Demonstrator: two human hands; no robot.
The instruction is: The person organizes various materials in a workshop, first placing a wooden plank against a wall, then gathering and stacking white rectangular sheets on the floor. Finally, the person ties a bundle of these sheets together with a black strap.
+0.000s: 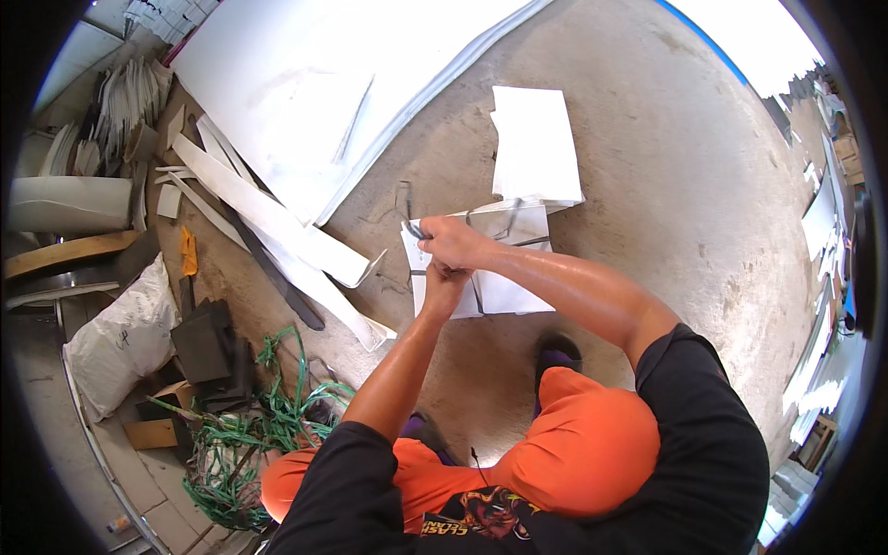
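A stack of white sheets (511, 302) lies on the floor in front of me, with dark straps (534, 242) running over it both ways. My right hand (455, 242) is closed at the stack's left side, gripping a dark strap whose loop and loose end stick out past the fingers. Just below it, my left hand (446, 285) is closed and pressed close against the right. The right hand hides part of the left one's fingers, and what they hold does not show.
Beyond the bundle stands another stack of white sheets (536, 143). A large white sheet (277, 83) spreads at the far left. Long white strips (268, 217), a stuffed white sack (125, 333), dark blocks (203, 342) and tangled green twine (250, 453) lie to the left.
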